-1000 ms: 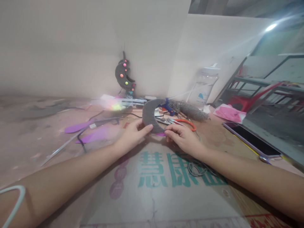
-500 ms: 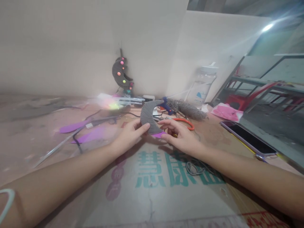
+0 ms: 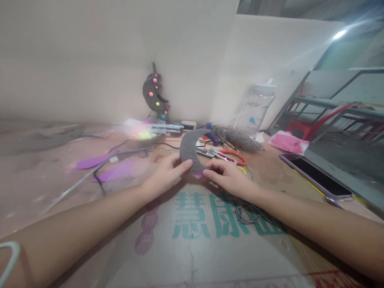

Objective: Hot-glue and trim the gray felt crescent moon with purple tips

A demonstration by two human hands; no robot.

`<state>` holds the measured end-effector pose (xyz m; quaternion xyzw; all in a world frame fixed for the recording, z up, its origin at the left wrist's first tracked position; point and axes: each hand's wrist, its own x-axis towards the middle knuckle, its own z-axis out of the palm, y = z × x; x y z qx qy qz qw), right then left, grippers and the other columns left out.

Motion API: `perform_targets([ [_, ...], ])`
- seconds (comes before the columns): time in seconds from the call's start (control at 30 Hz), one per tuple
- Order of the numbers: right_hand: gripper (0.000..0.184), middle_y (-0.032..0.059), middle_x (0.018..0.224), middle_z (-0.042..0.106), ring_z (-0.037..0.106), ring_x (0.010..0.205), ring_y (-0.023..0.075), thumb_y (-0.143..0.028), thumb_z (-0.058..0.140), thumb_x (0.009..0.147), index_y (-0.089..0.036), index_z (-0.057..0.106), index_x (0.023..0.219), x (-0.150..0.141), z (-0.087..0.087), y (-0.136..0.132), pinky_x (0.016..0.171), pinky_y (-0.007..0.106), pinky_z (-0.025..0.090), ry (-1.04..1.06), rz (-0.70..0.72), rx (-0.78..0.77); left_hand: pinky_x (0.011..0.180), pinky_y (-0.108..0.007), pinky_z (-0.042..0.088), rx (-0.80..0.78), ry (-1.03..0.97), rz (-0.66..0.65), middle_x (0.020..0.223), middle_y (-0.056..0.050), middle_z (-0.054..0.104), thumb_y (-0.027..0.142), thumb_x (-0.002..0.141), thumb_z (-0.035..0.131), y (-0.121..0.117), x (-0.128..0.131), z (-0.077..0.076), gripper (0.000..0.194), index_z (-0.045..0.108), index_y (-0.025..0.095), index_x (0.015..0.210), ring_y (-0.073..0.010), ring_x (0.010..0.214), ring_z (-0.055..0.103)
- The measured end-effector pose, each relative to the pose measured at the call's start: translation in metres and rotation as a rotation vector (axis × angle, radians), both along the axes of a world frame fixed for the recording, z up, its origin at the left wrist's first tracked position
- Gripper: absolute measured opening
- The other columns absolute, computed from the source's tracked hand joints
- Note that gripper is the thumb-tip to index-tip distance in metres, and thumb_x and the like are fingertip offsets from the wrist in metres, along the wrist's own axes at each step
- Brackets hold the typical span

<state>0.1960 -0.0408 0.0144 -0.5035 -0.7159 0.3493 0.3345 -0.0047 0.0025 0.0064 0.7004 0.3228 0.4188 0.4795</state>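
A crescent moon wrapped in grey yarn (image 3: 189, 152) is held up in front of me, with a bit of purple showing at its lower edge. My left hand (image 3: 168, 172) grips its left side, thumb on the front face. At the lower right tip, my right hand (image 3: 229, 176) pinches the crescent between thumb and fingers. Behind it lie scissors with orange handles (image 3: 237, 157) and a blue glue gun (image 3: 212, 138), partly hidden. A bundle of grey yarn (image 3: 238, 139) rests farther back.
A decorated crescent (image 3: 154, 94) with coloured dots hangs against the wall. Purple pieces (image 3: 94, 161) and a long clear stick (image 3: 70, 191) lie left. At right are a water bottle (image 3: 258, 106), a pink packet (image 3: 288, 142) and a phone (image 3: 315, 175). A loose grey strand (image 3: 247, 216) lies on the printed cardboard (image 3: 168, 256).
My right fingers have closed in on the crescent's lower tip, covering more of the purple edge. The crescent has shifted slightly right and down, and the scissors show more.
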Motion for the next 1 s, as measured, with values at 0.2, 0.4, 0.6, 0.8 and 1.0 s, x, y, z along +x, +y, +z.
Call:
perform_targets([
  [0.2,0.02,0.0008,0.082,0.068,0.06,0.07,0.0142,-0.034,0.06,0.086,-0.019,0.066,0.099,0.002,-0.002,0.002,0.062,0.025,0.046,0.044,0.037,-0.019,0.074,-0.03,0.047,-0.05,0.003,0.034,0.085,-0.005,0.069,0.041,0.08,0.064,0.001,0.0,0.001,0.026,0.068,0.016,0.086,-0.0202,0.079,0.061],
  [0.4,0.03,0.0024,0.082,0.069,0.063,0.073,0.0166,-0.036,0.063,0.084,-0.018,0.061,0.107,0.003,0.0,0.001,0.064,0.027,0.048,0.069,-0.034,0.009,0.069,-0.026,0.043,-0.053,0.023,0.043,0.079,-0.003,0.063,0.043,0.08,0.063,0.002,-0.002,0.002,0.029,0.065,0.014,0.084,-0.0155,0.073,0.054],
  [0.6,0.018,0.0018,0.079,0.064,0.055,0.066,0.0133,-0.034,0.056,0.088,-0.017,0.063,0.089,0.01,0.003,0.004,0.06,0.026,0.042,0.006,-0.086,0.187,0.07,-0.026,0.043,-0.065,0.042,0.065,0.081,-0.003,0.063,0.045,0.082,0.062,0.003,-0.002,0.002,0.033,0.065,0.013,0.087,-0.0161,0.076,0.055],
  [0.8,0.015,-0.001,0.069,0.058,0.05,0.061,0.0123,-0.031,0.059,0.085,-0.017,0.062,0.08,0.01,-0.001,0.008,0.056,0.026,0.039,0.001,-0.102,0.206,0.07,-0.026,0.044,-0.082,0.037,0.05,0.08,-0.003,0.065,0.046,0.081,0.064,0.004,-0.002,0.001,0.033,0.065,0.013,0.086,-0.0162,0.074,0.057],
  [1.0,0.016,-0.002,0.066,0.056,0.049,0.06,0.0123,-0.031,0.06,0.086,-0.018,0.059,0.076,0.01,-0.001,0.006,0.057,0.026,0.039,-0.051,-0.135,0.257,0.075,-0.028,0.047,-0.14,0.035,-0.028,0.089,-0.006,0.07,0.045,0.078,0.066,0.001,-0.001,0.004,0.033,0.068,0.014,0.089,-0.0186,0.082,0.061],
])
